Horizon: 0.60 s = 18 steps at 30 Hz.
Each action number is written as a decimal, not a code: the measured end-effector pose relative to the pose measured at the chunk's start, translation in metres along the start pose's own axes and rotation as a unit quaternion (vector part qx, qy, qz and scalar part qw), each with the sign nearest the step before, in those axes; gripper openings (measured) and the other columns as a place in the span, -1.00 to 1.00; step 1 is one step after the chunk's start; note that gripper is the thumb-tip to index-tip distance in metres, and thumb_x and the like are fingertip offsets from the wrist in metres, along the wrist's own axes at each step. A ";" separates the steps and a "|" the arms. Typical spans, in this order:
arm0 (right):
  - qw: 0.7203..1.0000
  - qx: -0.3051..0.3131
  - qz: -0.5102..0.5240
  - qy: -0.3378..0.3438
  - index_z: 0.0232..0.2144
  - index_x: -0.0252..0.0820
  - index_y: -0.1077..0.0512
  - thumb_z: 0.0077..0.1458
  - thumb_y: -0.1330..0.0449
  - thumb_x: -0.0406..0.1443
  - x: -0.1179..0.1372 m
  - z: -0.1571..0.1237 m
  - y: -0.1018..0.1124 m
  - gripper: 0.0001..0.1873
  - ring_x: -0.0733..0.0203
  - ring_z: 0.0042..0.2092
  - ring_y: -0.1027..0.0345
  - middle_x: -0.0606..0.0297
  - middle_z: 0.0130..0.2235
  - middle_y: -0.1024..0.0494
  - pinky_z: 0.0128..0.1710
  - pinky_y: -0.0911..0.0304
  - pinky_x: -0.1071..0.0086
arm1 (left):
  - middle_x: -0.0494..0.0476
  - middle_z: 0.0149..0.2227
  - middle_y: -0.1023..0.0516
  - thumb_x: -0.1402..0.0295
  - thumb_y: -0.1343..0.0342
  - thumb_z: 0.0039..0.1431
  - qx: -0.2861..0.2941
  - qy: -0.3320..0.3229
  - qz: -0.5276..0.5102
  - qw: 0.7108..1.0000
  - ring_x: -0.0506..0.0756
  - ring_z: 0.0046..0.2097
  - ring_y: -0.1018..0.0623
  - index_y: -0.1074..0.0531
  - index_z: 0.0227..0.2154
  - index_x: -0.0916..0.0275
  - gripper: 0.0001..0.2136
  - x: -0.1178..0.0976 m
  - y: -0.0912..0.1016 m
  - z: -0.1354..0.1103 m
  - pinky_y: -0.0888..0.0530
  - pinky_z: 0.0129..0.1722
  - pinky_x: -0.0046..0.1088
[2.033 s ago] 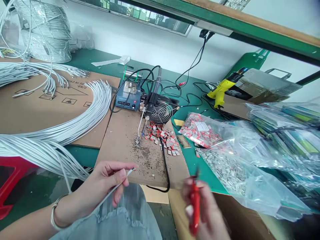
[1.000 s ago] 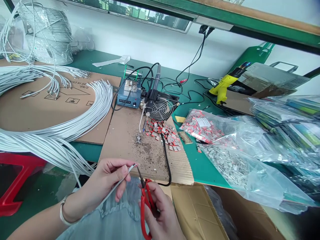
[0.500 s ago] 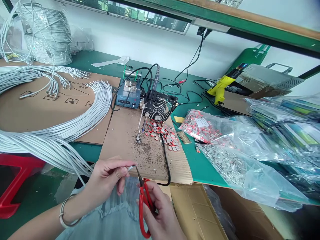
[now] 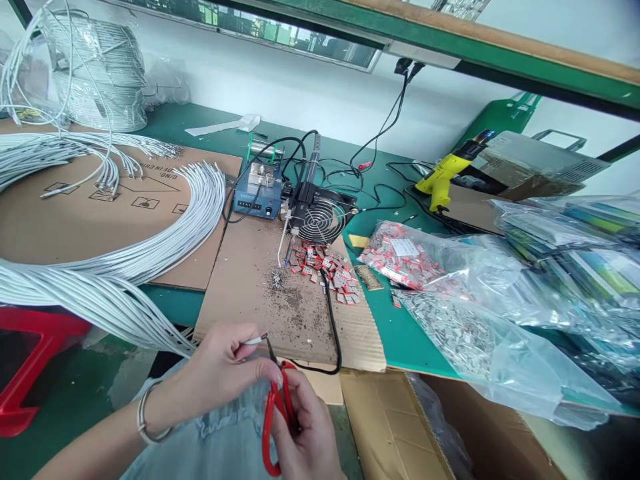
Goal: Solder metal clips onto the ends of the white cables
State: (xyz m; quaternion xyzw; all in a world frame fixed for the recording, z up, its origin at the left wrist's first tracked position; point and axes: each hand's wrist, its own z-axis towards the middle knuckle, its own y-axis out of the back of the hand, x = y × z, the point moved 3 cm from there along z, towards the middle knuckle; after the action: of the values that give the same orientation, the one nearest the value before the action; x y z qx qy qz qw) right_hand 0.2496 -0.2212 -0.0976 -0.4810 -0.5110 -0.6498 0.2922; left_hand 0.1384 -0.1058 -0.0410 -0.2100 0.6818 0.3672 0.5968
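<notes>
My left hand [image 4: 220,363] pinches the end of a white cable [image 4: 254,341], from which short thin wire ends stick out. Its thumb reaches over to the red-handled scissors [image 4: 270,427]. Those scissors are in my right hand [image 4: 310,427], with its fingers through and around the handles. The blades point up and away, close beside the cable's tip; whether they touch the wires I cannot tell. Long white cables [image 4: 135,317] in a thick bundle run from the left toward my left wrist.
Ahead, a cardboard sheet [image 4: 240,293] carries scraps and small red-and-silver parts [image 4: 330,270]. Behind them stand a soldering station [image 4: 257,193] and a fan [image 4: 320,220]. Bags of parts [image 4: 450,333] lie right, near a yellow heat gun [image 4: 445,173]. A red stool [image 4: 35,360] stands lower left.
My left thumb has stretched out to the scissors. Both hands have come closer together, and the scissors have shifted slightly left. The cable end has moved a little left and down.
</notes>
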 end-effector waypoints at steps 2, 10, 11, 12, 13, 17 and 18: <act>0.999 -0.006 0.031 -0.018 -0.14 -0.16 -0.33 0.10 -0.06 -0.06 -0.001 -0.002 -0.005 -0.63 0.20 -0.47 -0.30 0.28 -0.49 -0.38 -0.51 -0.26 0.41 | -0.16 -0.66 0.16 0.33 -0.18 -0.02 0.014 0.020 -0.041 0.999 -0.08 -0.56 0.08 0.11 -0.70 0.21 -0.52 0.001 -0.002 0.001 0.07 -0.61 -0.51; 0.977 -0.104 0.184 -0.017 -0.25 -0.04 -0.19 0.20 0.06 -0.08 0.018 0.004 0.001 -0.80 0.29 -0.61 -0.16 0.45 -0.61 -0.20 -0.64 -0.09 0.47 | -0.14 -0.63 0.19 0.18 -0.14 0.01 -0.069 0.022 -0.110 0.991 -0.07 -0.56 0.11 0.17 -0.70 0.19 -0.47 0.017 -0.012 0.001 0.06 -0.60 -0.52; 0.971 -0.128 0.201 -0.021 -0.26 -0.04 -0.18 0.21 0.06 -0.09 0.019 0.008 0.007 -0.81 0.31 -0.64 -0.09 0.49 -0.64 -0.14 -0.66 -0.04 0.48 | -0.14 -0.63 0.17 0.12 -0.14 0.01 -0.063 0.023 -0.116 0.991 -0.07 -0.55 0.11 0.16 -0.69 0.19 -0.47 0.018 -0.011 0.002 0.06 -0.60 -0.52; 0.966 -0.151 0.208 -0.026 -0.27 -0.04 -0.18 0.20 0.04 -0.10 0.019 0.012 0.016 -0.82 0.33 -0.66 -0.03 0.52 -0.66 -0.09 -0.68 0.00 0.50 | -0.14 -0.62 0.15 0.04 -0.12 -0.01 -0.053 0.021 -0.126 0.990 -0.07 -0.55 0.09 0.12 -0.67 0.18 -0.47 0.018 -0.010 0.001 0.05 -0.60 -0.53; 0.964 -0.174 0.199 -0.033 -0.27 -0.06 -0.19 0.18 0.00 -0.09 0.018 0.016 0.028 -0.80 0.36 -0.68 0.02 0.55 -0.67 -0.06 -0.69 0.04 0.50 | -0.14 -0.61 0.09 -0.02 -0.09 -0.01 -0.040 0.015 -0.139 0.989 -0.06 -0.54 0.06 0.06 -0.66 0.19 -0.50 0.017 -0.007 0.001 0.02 -0.60 -0.54; 0.952 -0.303 0.031 -0.033 -0.31 -0.16 -0.28 0.01 -0.16 -0.04 0.000 0.038 0.101 -0.66 0.36 -0.65 -0.13 0.44 -0.62 -0.28 -0.68 -0.04 0.50 | -0.03 -0.48 -0.15 0.01 0.11 0.17 0.009 0.003 -0.158 0.987 -0.04 -0.49 -0.13 -0.31 -0.43 0.26 -0.62 0.006 0.003 -0.005 -0.14 -0.52 -0.55; 0.946 -0.319 -0.029 -0.037 -0.30 -0.19 -0.30 -0.04 -0.18 -0.03 -0.005 0.044 0.121 -0.62 0.31 -0.61 -0.21 0.36 -0.58 -0.37 -0.66 -0.09 0.47 | -0.01 -0.45 -0.19 0.06 0.11 0.20 0.013 0.006 -0.153 0.988 -0.04 -0.48 -0.17 -0.37 -0.39 0.27 -0.64 0.004 0.005 -0.006 -0.17 -0.51 -0.54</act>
State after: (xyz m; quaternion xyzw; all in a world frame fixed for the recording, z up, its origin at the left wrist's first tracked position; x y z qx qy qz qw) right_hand 0.3712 -0.2176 -0.0557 -0.5574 -0.3009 -0.7691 0.0849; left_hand 0.1303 -0.1069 -0.0437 -0.3064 0.6499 0.2611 0.6446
